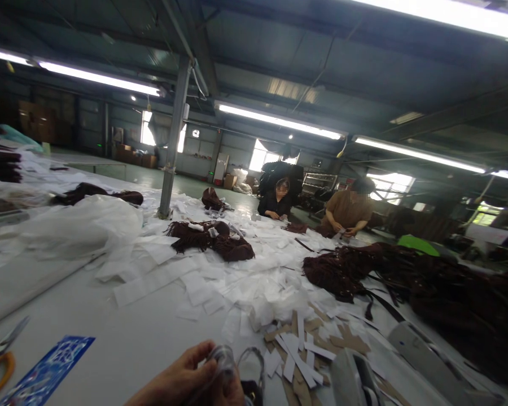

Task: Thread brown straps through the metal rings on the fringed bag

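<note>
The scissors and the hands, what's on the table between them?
In the head view, a blue patterned card lies between the scissors and the hands; the rest is bare table.

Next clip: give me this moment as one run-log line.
left hand: pinching clear plastic wrap | right hand: not in view | table: white strips, brown fringed pieces, scissors | two people opposite

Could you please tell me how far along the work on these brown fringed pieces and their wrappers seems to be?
Already done, it seems: white wrappers and card strips lie stripped and scattered across the table. In hand: one hand, which one is unclear, pinches a clear plastic wrapper at the bottom edge. Left: a large heap of brown fringed pieces waits on the right, and smaller ones lie farther off.
</note>
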`<state>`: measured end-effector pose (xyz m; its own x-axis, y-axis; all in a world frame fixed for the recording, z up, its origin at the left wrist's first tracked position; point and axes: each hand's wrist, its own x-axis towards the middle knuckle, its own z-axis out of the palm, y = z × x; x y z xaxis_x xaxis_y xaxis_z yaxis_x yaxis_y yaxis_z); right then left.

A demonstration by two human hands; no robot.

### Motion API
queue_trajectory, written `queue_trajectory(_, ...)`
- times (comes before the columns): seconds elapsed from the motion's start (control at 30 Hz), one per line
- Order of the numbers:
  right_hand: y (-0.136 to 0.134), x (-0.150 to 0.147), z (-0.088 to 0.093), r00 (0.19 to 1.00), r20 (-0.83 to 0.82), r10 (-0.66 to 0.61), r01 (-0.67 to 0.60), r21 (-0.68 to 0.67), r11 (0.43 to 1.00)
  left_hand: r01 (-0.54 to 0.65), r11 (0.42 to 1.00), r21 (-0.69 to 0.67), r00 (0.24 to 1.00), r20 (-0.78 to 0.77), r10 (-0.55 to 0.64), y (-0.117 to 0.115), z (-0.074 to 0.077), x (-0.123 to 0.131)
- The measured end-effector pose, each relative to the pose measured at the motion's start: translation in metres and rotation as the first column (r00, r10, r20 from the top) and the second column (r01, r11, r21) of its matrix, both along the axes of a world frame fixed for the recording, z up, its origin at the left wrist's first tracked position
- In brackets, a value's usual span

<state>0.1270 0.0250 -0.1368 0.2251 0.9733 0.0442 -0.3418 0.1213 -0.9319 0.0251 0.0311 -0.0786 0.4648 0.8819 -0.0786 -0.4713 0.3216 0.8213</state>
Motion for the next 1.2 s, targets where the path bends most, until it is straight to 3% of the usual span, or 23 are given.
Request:
queue_trajectory(0.1,0.001,0.008,0.0,0.975,0.222,0.025,-0.033,0.032,0.999,0.008,0.999,0.053,1.0,0.024,-0.01,0.0,-0.003,-0.005)
queue_trajectory(0.2,0.002,0.024,-0.001,0.851,0.525,-0.002,-0.014,0.028,1.0,0.05,0.994,0.102,0.994,-0.1,-0.04,0.004,-0.005,-0.014)
queue_trajectory(0.3,0.005,0.046,0.008,0.62,0.784,-0.039,-0.079,0.113,0.99,0.153,0.983,0.104,0.963,-0.24,-0.124,0.012,-0.004,-0.023)
queue_trajectory(0.4,0.012,0.066,0.037,0.368,0.93,-0.008,-0.417,0.173,0.892,0.277,0.952,0.129,0.917,-0.331,-0.222,0.019,0.001,-0.03)
queue_trajectory(0.43,0.013,0.07,0.049,0.251,0.967,0.035,-0.535,0.109,0.838,0.323,0.937,0.132,0.896,-0.361,-0.258,0.021,0.004,-0.032)
queue_trajectory(0.5,0.015,0.074,0.072,0.041,0.992,0.116,-0.643,-0.062,0.763,0.398,0.909,0.121,0.856,-0.406,-0.321,0.024,0.008,-0.034)
queue_trajectory(0.6,0.014,0.074,0.091,-0.095,0.981,0.169,-0.681,-0.188,0.708,0.462,0.884,0.072,0.804,-0.454,-0.383,0.03,0.01,-0.034)
queue_trajectory(0.73,0.009,0.071,0.084,-0.092,0.974,0.207,-0.681,-0.213,0.701,0.497,0.868,-0.006,0.757,-0.487,-0.437,0.036,0.003,-0.034)
queue_trajectory(0.97,0.009,0.07,0.076,0.198,0.949,0.245,-0.633,-0.067,0.772,0.522,0.851,-0.052,0.771,-0.398,-0.497,0.041,-0.005,-0.036)
queue_trajectory(1.1,0.01,0.072,0.078,0.303,0.915,0.266,-0.59,-0.039,0.807,0.51,0.86,-0.024,0.804,-0.343,-0.486,0.036,-0.006,-0.04)
queue_trajectory(1.2,0.012,0.076,0.069,0.366,0.9,0.237,-0.581,0.023,0.813,0.482,0.876,-0.005,0.825,-0.333,-0.456,0.031,-0.007,-0.042)
